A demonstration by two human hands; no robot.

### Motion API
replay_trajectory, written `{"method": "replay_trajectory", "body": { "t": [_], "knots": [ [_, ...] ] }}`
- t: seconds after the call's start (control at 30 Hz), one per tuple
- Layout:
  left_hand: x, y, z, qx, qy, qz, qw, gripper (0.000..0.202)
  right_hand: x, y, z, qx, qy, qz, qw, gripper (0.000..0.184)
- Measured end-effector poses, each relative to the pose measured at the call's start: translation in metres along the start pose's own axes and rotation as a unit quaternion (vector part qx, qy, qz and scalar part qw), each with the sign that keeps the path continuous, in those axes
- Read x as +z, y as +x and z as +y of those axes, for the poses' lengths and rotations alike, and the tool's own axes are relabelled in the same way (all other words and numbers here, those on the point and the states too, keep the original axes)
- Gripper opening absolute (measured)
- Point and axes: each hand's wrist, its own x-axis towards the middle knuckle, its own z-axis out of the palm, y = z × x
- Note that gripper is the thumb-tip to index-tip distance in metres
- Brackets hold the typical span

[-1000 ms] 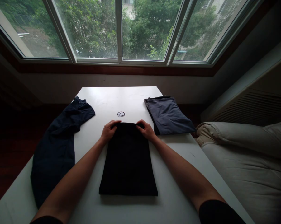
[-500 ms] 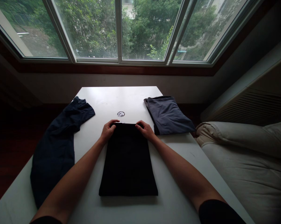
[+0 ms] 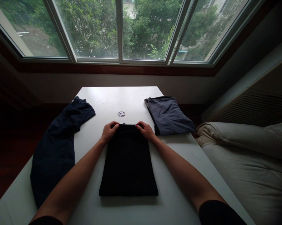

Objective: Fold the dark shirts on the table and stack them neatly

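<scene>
A folded black garment (image 3: 129,162) lies flat in the middle of the white table (image 3: 117,97), shaped as a neat rectangle. My left hand (image 3: 110,130) pinches its far left corner between thumb and fingers. At the far right corner, my right hand (image 3: 145,129) grips the same edge in a like pinch. The exact kind of garment cannot be made out. To the left, dark navy trousers (image 3: 58,147) lie lengthwise, partly behind my left forearm. A folded grey garment (image 3: 170,115) rests near the table's right edge, beyond my right hand.
A round black-and-white mark (image 3: 121,114) is on the tabletop past the black garment. On the right, a pale padded sofa (image 3: 246,165) stands against the table's side. A wide window (image 3: 143,31) spans the wall behind the table.
My left fingers have closed more tightly at the far left corner of the black garment. My right hand and the other clothes look the same.
</scene>
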Motion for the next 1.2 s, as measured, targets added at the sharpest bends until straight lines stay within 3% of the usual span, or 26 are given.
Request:
{"method": "replay_trajectory", "body": {
  "t": [0.67,0.97,1.2],
  "knots": [
    [0.0012,-0.0001,-0.0015,0.011,0.010,0.000,1.000,0.019,-0.0011,-0.0021,0.0004,0.006,-0.008,-0.015,1.000,0.035],
    [-0.0041,-0.0004,0.0007,0.001,0.013,0.005,1.000,0.030,0.0016,-0.0009,0.0033,0.011,-0.010,0.008,1.000,0.034],
    [-0.0072,0.0017,-0.0008,-0.034,-0.017,-0.032,0.999,0.040,0.0005,0.0001,0.0042,0.009,0.018,0.016,1.000,0.035]
  ]
}}
